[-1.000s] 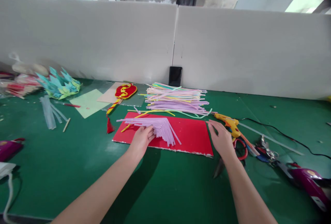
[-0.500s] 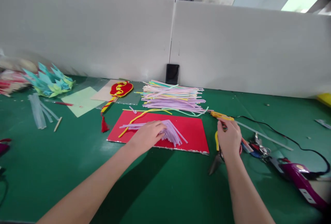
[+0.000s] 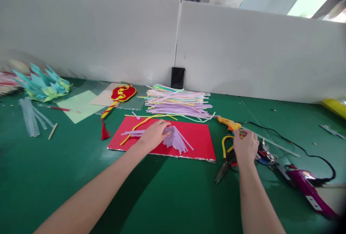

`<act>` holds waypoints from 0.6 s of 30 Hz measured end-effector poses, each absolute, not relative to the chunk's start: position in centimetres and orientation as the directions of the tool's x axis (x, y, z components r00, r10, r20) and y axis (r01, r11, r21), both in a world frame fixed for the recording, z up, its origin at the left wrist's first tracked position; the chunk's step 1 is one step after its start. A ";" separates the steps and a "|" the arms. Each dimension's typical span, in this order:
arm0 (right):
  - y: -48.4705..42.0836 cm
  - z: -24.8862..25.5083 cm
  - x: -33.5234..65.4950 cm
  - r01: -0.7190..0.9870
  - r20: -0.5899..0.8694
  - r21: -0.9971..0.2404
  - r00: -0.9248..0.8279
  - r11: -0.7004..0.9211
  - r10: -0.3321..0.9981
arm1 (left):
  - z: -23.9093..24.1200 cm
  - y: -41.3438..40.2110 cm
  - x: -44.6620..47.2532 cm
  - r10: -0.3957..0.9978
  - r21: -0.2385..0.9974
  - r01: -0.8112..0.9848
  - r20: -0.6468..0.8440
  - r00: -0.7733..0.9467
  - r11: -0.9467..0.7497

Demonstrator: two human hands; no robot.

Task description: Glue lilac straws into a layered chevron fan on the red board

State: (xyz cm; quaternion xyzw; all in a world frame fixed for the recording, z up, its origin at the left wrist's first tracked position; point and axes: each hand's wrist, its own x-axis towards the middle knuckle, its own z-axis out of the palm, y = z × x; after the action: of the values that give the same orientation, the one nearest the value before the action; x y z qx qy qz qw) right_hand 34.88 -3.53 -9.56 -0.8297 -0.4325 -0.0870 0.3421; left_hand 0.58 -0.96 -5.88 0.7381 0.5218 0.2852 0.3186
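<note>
On the red board [image 3: 200, 136] lies a fan-like bundle of bent light-purple pipe cleaners [image 3: 177, 142]. My left hand [image 3: 154, 135] rests over the bundle's left part, fingers curled onto it; the fingertips are partly hidden. To the right, my right hand [image 3: 246, 146] has its thumb and fingers closed around the handle of an orange glue gun [image 3: 229, 123]. The glue gun's nozzle points left, and a clear glue stick [image 3: 273, 142] runs out behind it. Yellow-handled scissors [image 3: 223, 167] lie just left of that hand, partly covered by it.
Behind the board is a pile of pastel pipe cleaners [image 3: 178, 100], with a phone [image 3: 178, 78] leaning on the partition. A red fan ornament [image 3: 123, 93] and folded-paper piece [image 3: 44, 84] stand left. A purple corded tool [image 3: 310, 190] and black cable [image 3: 283, 132] lie right.
My right hand has moved slightly right and down, uncovering more of the glue gun and scissors. My left hand stays on the purple bundle. The whole view has shifted a little.
</note>
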 end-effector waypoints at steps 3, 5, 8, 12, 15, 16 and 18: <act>-3.5 -9.9 35.3 0.774 0.393 -0.475 0.612 -0.418 0.686 | -5.7 0.4 1.3 0.956 0.736 0.638 0.040 0.290 -0.224; -3.4 -10.2 35.5 0.776 0.362 -0.458 0.608 -0.434 0.706 | -5.8 1.3 1.5 0.949 0.726 0.647 0.023 0.313 -0.231; -3.2 -10.4 35.6 0.780 0.335 -0.437 0.603 -0.448 0.724 | -5.9 2.2 1.6 0.939 0.715 0.660 -0.014 0.343 -0.230; -3.2 -10.7 35.7 0.776 0.341 -0.445 0.609 -0.448 0.716 | -6.0 2.6 1.4 0.930 0.717 0.660 -0.041 0.365 -0.227; -3.2 -10.5 35.6 0.770 0.353 -0.476 0.610 -0.425 0.709 | -6.3 2.3 1.0 0.920 0.739 0.635 -0.055 0.387 -0.223; -3.2 -10.4 35.5 0.768 0.364 -0.487 0.612 -0.416 0.703 | -6.5 2.2 0.9 0.913 0.752 0.622 -0.068 0.403 -0.218; -3.3 -9.9 35.1 0.764 0.393 -0.508 0.616 -0.397 0.683 | -6.5 2.0 0.6 0.899 0.775 0.599 -0.097 0.427 -0.201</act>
State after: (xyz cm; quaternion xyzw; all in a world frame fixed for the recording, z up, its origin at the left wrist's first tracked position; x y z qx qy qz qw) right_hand 35.05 -3.26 -9.91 -0.8337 -0.4340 -0.0604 0.3362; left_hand 0.56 1.96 -6.46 0.7505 0.4989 0.1935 0.3878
